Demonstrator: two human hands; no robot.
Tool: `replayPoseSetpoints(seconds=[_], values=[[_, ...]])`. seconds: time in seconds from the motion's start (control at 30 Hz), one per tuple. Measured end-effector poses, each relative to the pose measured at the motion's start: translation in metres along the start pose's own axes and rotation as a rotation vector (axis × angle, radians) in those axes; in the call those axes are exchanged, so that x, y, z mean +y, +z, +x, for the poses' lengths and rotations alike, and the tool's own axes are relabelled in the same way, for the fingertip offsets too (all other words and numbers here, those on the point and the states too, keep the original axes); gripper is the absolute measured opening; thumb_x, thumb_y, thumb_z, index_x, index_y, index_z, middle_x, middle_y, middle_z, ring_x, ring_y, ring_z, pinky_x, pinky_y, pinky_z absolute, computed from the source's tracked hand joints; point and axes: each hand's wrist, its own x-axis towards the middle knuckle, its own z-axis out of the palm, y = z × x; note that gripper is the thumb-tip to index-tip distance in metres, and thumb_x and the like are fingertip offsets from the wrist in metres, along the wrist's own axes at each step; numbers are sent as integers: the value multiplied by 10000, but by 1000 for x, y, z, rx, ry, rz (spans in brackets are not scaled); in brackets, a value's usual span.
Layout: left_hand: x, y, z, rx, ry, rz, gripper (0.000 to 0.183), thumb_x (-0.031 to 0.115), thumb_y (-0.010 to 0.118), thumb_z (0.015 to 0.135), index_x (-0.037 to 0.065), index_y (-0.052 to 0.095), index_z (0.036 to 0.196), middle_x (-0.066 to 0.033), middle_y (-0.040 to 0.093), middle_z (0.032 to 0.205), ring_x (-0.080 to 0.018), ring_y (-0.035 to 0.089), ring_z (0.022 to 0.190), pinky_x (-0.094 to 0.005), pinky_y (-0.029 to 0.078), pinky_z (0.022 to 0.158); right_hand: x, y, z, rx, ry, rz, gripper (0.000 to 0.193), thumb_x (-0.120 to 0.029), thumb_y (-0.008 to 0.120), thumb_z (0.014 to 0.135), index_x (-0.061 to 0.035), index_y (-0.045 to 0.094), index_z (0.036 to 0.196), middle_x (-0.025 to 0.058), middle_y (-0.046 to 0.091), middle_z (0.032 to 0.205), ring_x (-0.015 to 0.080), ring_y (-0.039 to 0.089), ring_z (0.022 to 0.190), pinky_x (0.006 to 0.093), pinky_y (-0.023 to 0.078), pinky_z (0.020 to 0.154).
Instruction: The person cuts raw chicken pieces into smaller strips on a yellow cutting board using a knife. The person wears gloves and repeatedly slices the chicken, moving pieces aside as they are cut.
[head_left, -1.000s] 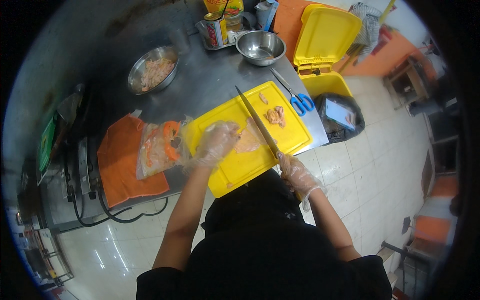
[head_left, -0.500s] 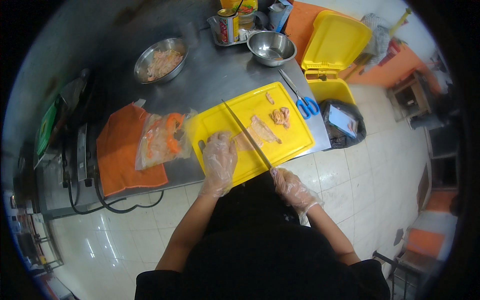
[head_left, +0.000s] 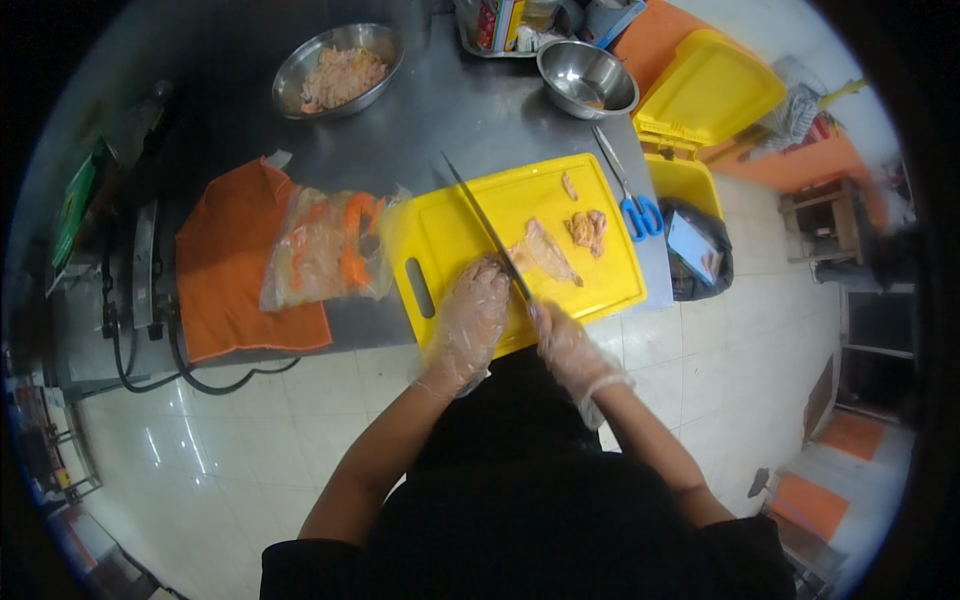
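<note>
My left hand [head_left: 474,308], in a clear plastic glove, has its fingers bunched and pressed on a pale slice of raw chicken [head_left: 516,258], mostly hidden under them. My gloved right hand [head_left: 572,350] is closed round the handle of a long knife [head_left: 484,220]. Its blade slants up and left over the slice, right beside my left fingertips. Underneath lies a yellow cutting board [head_left: 450,215]. A flat slice of chicken [head_left: 549,254] rests just right of the blade. Farther right are a small heap of trimmings [head_left: 588,231] and a narrow scrap [head_left: 569,186].
Blue-handled scissors [head_left: 640,212] lie right of the board, near a yellow bin [head_left: 690,185]. Behind stand a steel bowl [head_left: 588,80] and a bowl of cut meat [head_left: 290,95]. Leftward, a plastic bag [head_left: 322,250] with orange pieces overlaps an orange cloth [head_left: 222,260].
My left hand has moved right, close to the blade, and its fingers have curled in over the slice. The view has shifted, so the table sits higher in it.
</note>
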Motion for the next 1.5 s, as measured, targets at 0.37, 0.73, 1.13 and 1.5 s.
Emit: replayPoseSetpoints(seconds=[0.37,0.73,1.13,1.5], values=[[-5,2,-5,152,31,-135,244,28,637,923,-10,658,1163,-207,651,1184,-397,601,1186,-456,506,1023,-13,-10,13,-23,-53,-119,527,-445,339,1131,-24,593,1321,317,669,1092,484,644,1079,521,512,937],[3,1,1,197,-63,-86,181,4,643,941,-10,642,1122,-227,630,1171,-410,612,1126,-444,543,953,27,-9,-34,-128,191,35,546,-465,313,1134,-26,579,1320,296,642,1020,411,647,1044,489,500,974],[23,-5,6,115,-445,55,325,68,624,985,-48,594,1287,-268,602,1303,-447,583,1232,-472,487,1075,50,-106,11,268,73,43,586,-560,500,1081,6,638,1024,208,646,738,251,694,627,405,533,544],[56,25,32,114,-335,-82,426,215,507,1097,-7,529,1459,-246,507,1528,-413,485,1419,-457,346,1234,77,-108,-5,-134,235,547,564,-657,518,1044,-96,551,999,-26,454,640,80,420,468,250,364,434]])
